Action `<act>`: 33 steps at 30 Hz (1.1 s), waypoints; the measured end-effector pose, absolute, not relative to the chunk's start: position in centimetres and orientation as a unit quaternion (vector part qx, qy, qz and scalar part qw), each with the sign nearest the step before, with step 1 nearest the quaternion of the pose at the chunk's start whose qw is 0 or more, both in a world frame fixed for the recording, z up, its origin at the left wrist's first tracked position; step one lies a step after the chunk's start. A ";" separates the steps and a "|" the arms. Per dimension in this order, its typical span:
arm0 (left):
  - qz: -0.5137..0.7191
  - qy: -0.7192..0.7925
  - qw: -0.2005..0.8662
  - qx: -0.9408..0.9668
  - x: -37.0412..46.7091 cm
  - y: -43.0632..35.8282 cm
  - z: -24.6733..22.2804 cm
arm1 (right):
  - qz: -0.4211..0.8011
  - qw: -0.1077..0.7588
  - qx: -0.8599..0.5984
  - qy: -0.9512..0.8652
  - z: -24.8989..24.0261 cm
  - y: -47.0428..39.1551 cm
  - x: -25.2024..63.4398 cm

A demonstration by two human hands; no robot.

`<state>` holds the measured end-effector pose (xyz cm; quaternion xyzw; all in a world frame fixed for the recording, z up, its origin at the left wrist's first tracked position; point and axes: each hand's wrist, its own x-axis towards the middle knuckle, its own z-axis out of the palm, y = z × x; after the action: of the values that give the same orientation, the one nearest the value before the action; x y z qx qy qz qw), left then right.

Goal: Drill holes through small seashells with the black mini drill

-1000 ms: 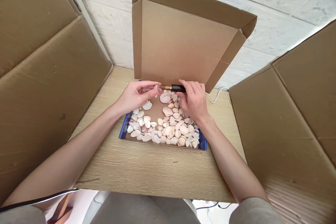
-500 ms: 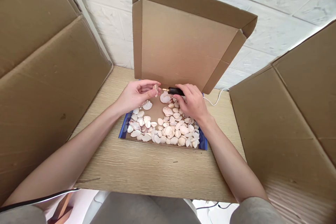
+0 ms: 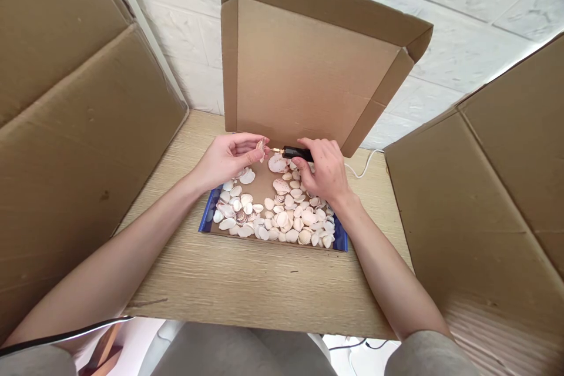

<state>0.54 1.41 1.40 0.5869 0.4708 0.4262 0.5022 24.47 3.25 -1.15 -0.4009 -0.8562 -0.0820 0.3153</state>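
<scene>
Between the thumb and fingers of my left hand [image 3: 229,158] is a pinkish seashell [image 3: 261,148], held on edge. My right hand [image 3: 325,169] grips a black mini electric drill [image 3: 293,153] lying level, its brass-coloured chuck and thin bit pointing left at the shell. Whether the bit touches or enters the shell I cannot tell. Both hands are above a shallow cardboard tray [image 3: 259,179] with blue sides, where many white and pinkish seashells [image 3: 282,220] lie spread, mostly toward the near side and the right.
Behind the tray a brown cardboard lid [image 3: 312,70] stands upright against the white brick wall [image 3: 185,23]. Tall cardboard panels flank the wooden table [image 3: 247,282] on the left [image 3: 88,129] and right [image 3: 476,188]. A white cable [image 3: 363,171] runs off behind my right hand.
The fingers of my right hand have shifted slightly on the drill. The left hand and shell stay almost where they were.
</scene>
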 end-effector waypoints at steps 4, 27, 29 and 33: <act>0.428 0.470 0.504 0.585 0.6 1.4 1.5 | -0.122 0.347 -0.409 -0.835 -1.0 3.4 24.4; 0.433 0.461 0.502 0.590 0.5 1.6 1.0 | -0.042 0.295 -0.401 -0.866 -1.6 3.1 24.5; 0.433 0.461 0.505 0.587 0.5 1.6 1.0 | -0.064 0.313 -0.395 -0.862 -1.5 3.2 24.5; 0.432 0.470 0.502 0.583 0.6 1.6 1.1 | -0.119 0.352 -0.390 -0.843 -1.3 3.4 24.6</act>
<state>0.61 1.59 1.08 0.5829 0.4703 0.4323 0.5022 24.63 3.43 -1.26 -0.3897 -0.8428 -0.1186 0.3518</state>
